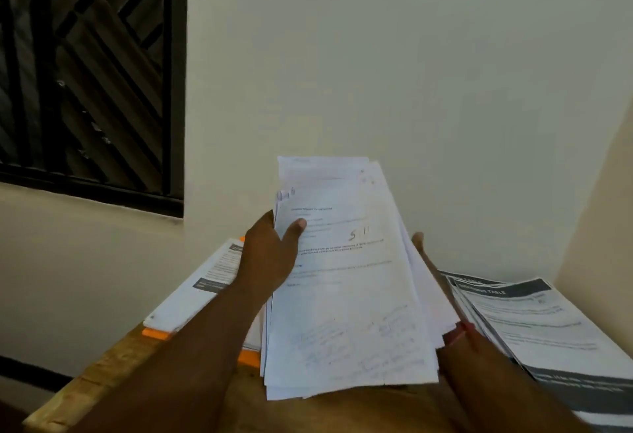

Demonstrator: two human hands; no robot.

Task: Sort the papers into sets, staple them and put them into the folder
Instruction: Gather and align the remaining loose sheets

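Grip: my left hand (270, 254) and right hand (455, 336) hold the big paper stack (346, 295) over the table (102, 374) | Done: two piles (534, 323) lie sorted | Left: more sorting, stapling, orange folder (156, 332).

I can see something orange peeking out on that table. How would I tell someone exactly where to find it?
Start at the wooden table below the dark barred window. On its left side lies a flat orange folder, mostly covered by a white printed sheet with a dark band. Only its orange edges show; every other thing there is white or grey paper.
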